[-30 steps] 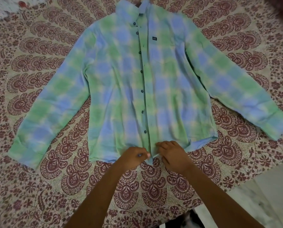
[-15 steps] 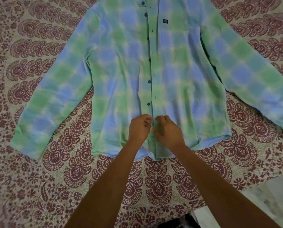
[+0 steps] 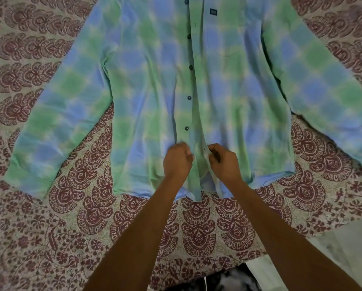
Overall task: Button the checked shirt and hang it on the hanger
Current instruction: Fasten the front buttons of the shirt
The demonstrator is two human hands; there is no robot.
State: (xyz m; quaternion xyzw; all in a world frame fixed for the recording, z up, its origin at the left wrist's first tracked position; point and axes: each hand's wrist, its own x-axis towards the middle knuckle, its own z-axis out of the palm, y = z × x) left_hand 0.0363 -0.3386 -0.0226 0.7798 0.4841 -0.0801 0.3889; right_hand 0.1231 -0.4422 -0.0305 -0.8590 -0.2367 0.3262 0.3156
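A green and blue checked shirt [image 3: 228, 85] lies flat, front up, on a patterned bedsheet, sleeves spread to both sides. Dark buttons [image 3: 186, 128] run down its front placket. My left hand [image 3: 177, 161] pinches the button side of the placket near the lower end. My right hand [image 3: 224, 161] pinches the other front edge right beside it, the cloth pulled up slightly between them. The collar is out of frame at the top. No hanger is in view.
A cream bedsheet with maroon paisley print [image 3: 75, 223] covers the bed under the shirt. The bed's edge and a pale floor [image 3: 352, 248] show at the lower right. A dark object [image 3: 228, 280] sits at the bottom edge.
Both hands have moved from the shirt's bottom hem up the placket to just below the lowest visible button. The camera has moved closer, cutting off the collar.
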